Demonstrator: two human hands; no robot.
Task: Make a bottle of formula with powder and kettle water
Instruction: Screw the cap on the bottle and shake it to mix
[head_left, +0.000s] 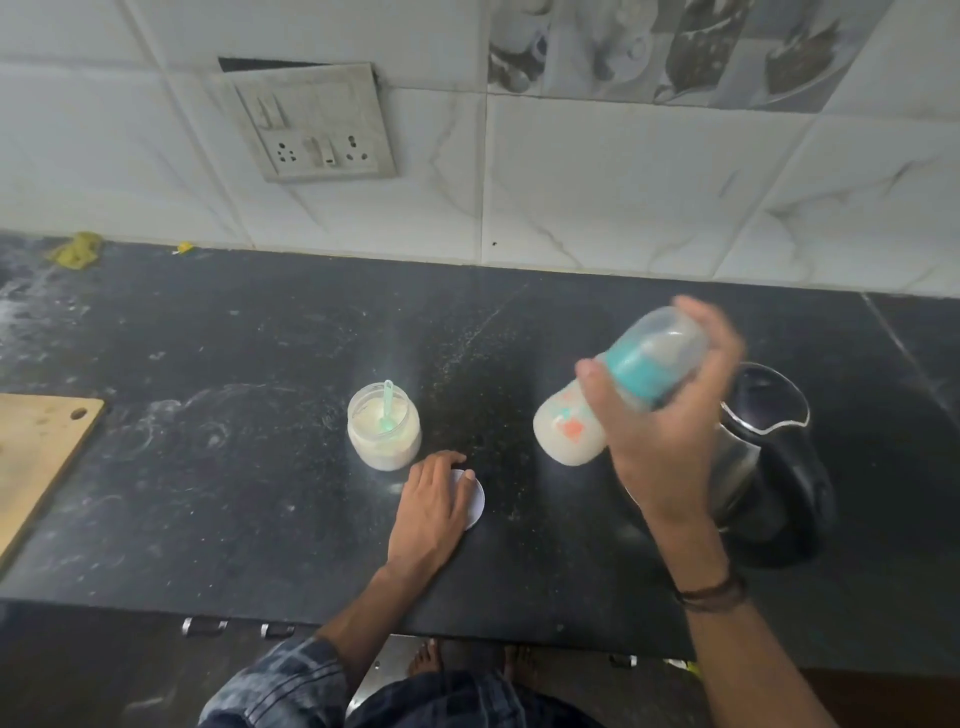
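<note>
My right hand (670, 415) grips a baby bottle (571, 426) in the air above the black counter (234, 467). The bottle is tilted, holds milky white liquid, and has a teal collar with a clear cap on. It looks motion-blurred. My left hand (434, 512) lies flat on the counter over a white round lid (475, 499). Just behind that hand stands an open jar of white powder (384, 431) with a pale green scoop in it. A steel kettle (763, 467) with its black lid up stands at the right, partly behind my right arm.
A wooden cutting board (36, 467) lies at the counter's left edge. A wall socket plate (311, 124) sits on the tiled backsplash. Yellow scraps (78, 252) lie at the far left back. White powder smears mark the counter's left part. My bare feet show below the front edge.
</note>
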